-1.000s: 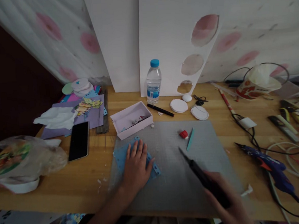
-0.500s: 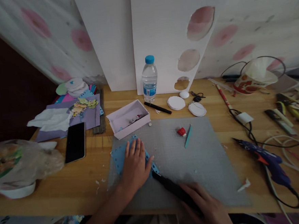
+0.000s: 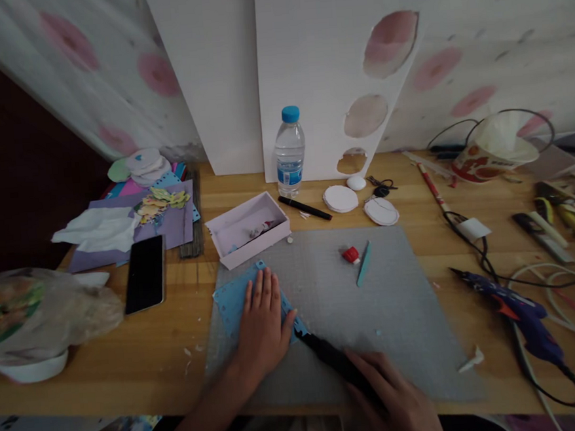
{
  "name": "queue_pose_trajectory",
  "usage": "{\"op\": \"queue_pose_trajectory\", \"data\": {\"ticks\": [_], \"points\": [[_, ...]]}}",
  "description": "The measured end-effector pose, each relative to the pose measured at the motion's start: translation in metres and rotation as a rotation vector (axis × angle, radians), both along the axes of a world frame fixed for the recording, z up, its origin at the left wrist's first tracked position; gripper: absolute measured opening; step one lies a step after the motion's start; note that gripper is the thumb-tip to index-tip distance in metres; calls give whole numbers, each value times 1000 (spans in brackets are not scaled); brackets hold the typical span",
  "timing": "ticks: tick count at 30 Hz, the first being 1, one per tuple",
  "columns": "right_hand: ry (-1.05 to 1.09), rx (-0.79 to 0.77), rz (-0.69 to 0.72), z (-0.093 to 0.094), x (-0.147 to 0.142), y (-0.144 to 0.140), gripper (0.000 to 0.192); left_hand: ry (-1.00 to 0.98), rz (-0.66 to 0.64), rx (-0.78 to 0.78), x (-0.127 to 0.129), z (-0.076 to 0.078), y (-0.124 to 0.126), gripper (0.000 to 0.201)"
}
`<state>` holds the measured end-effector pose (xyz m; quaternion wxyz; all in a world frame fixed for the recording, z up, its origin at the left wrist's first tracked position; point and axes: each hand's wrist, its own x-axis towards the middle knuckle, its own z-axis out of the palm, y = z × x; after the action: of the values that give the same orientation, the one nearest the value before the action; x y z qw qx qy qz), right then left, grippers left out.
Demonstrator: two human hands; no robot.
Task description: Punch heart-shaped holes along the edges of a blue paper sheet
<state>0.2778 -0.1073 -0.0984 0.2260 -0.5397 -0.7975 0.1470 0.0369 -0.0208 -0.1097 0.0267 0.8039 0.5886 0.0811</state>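
Note:
My left hand (image 3: 262, 319) lies flat, fingers stretched out, pressing a blue dotted sheet (image 3: 230, 303) onto the grey cutting mat (image 3: 332, 291). A narrow blue strip with dark spots (image 3: 301, 325) runs along the sheet's right side, partly under the hand. My right hand (image 3: 396, 392) is wrapped round a long black tool that looks like a craft knife (image 3: 340, 363). The knife's tip meets the lower end of the strip, just right of my left thumb. Farther up the mat are a small red piece (image 3: 350, 255) and a teal stick-like tool (image 3: 364, 264).
Behind the mat stand a pale pink box (image 3: 249, 234), a water bottle (image 3: 290, 153) and white discs (image 3: 340, 198). A phone (image 3: 144, 275) and a bagged bowl (image 3: 39, 318) are left. A glue gun (image 3: 516, 318) and cables lie right.
The black tool's tip has moved slightly right and down, near the lower end of the blue strip. My left hand still presses the sheet. The whole view has shifted a little.

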Motion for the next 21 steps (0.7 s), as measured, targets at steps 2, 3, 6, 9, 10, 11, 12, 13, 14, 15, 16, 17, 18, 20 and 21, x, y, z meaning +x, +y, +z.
{"op": "queue_pose_trajectory", "data": {"ticks": [2,3,6,9,10,11,12,13,14,15,16,17,18,20,21], "points": [[-4,1,-1,0,0,0,33,1,0,-2,0,0,0,67],[-7,2,1,0,0,0,33,4,0,-5,0,0,-1,66],[-20,13,3,1,2,0,33,5,0,-8,0,0,-1,65],[-32,26,3,1,3,1,33,-1,6,-1,0,1,0,65],[-34,28,2,1,4,2,33,0,6,0,0,1,0,65],[-35,29,2,1,4,2,33,4,7,0,1,1,0,64],[-33,29,3,1,5,2,33,10,5,-1,1,1,0,65],[-29,29,3,0,5,2,32,17,2,-3,1,2,0,65],[-24,29,2,0,6,2,32,23,0,-5,1,2,0,65],[-19,29,1,0,6,2,32,29,-1,-8,1,2,0,65],[-14,28,-4,0,6,2,32,32,0,-10,1,3,0,65],[-11,24,-11,-1,6,3,31,33,1,-12,1,3,0,65],[-9,17,-15,0,5,3,31,35,2,-15,1,3,0,65],[-2,0,-18,0,5,5,31,35,4,-18,1,4,0,65],[2,-7,-19,0,5,5,31,33,4,-21,1,4,-1,65]]}}
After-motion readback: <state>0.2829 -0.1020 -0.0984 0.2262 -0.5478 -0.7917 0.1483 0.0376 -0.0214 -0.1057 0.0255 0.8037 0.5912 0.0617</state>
